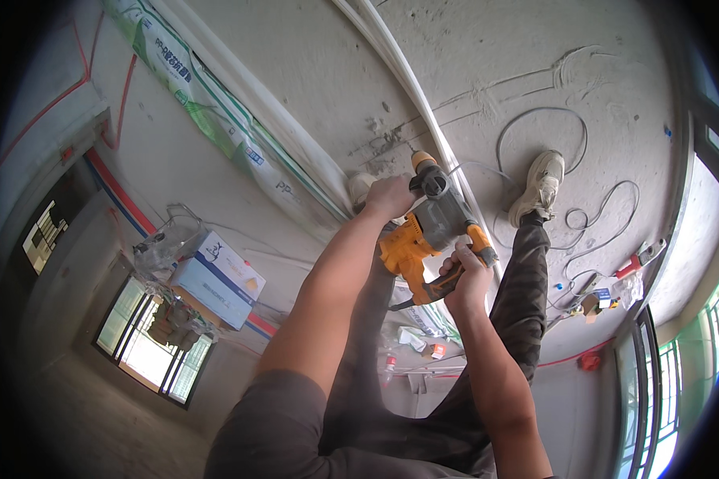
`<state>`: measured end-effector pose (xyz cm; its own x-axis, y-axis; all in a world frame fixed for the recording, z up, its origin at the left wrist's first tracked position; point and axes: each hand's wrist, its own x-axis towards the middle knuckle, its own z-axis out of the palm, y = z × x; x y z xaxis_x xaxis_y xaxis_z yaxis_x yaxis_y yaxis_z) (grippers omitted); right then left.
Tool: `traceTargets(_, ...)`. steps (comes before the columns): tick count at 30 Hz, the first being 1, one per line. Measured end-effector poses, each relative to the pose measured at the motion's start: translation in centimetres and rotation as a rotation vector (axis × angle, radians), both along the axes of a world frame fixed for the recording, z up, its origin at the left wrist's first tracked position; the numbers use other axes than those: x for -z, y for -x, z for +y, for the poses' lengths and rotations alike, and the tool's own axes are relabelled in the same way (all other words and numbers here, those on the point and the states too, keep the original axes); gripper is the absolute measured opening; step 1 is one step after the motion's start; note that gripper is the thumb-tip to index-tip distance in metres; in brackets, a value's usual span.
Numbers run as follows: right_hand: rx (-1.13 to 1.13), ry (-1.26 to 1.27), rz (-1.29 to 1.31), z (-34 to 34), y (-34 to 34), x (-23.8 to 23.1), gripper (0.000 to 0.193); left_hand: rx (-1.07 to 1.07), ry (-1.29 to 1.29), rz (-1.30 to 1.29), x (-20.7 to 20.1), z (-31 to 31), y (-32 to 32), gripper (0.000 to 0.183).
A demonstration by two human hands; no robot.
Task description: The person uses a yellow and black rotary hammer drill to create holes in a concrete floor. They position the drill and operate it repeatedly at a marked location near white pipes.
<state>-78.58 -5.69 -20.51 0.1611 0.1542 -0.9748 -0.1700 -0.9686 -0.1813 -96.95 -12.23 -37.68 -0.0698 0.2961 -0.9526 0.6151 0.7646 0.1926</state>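
Observation:
In front of me is a yellow and dark grey rotary hammer drill (438,223), its nose pointing away from my body. My left hand (391,197) is closed by the front of the tool, around what looks like its side handle. Around the rear handle wraps my right hand (470,278), some of its fingers hidden behind the grip. The drill's tip is near a rough, chipped patch (387,142) of the grey concrete floor; I cannot tell whether it touches.
Long white pipes (403,68) and green-white wrapped pipes (224,120) lie beyond. A grey cable (583,128) loops around my right shoe (542,184). At left is a blue-white carton (218,279); a red-handled tool (631,266) lies at right.

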Motion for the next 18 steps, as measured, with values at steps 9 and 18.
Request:
traceTargets(9, -0.041, 0.088, 0.111, 5.1, -4.0, 3.6, 0.011, -0.070, 0.044, 0.031, -1.1, 4.1, -1.1, 0.059)
traceTargets(18, -0.186, 0.115, 0.139, 12.3, -2.5, 5.6, 0.009, -0.158, 0.102, 0.078, 0.0, 6.7, -1.4, 0.052)
